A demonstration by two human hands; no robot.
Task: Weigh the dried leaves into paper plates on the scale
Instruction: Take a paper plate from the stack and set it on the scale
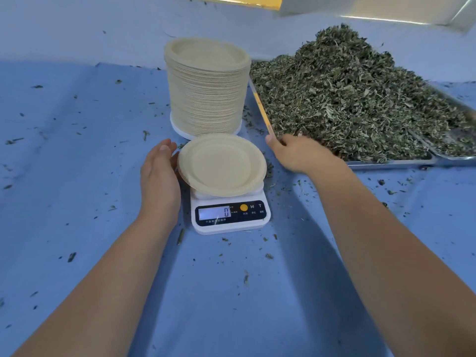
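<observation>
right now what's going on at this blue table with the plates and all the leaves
A person is portioning dried green leaves heaped on a metal tray. One empty beige paper plate sits on the small white digital scale, which reads 0. The left hand, fingers straight, lies along the plate's left rim. The right hand is at the tray's near corner by the leaves; whether it grips any is unclear. A tall stack of beige paper plates stands behind the scale.
</observation>
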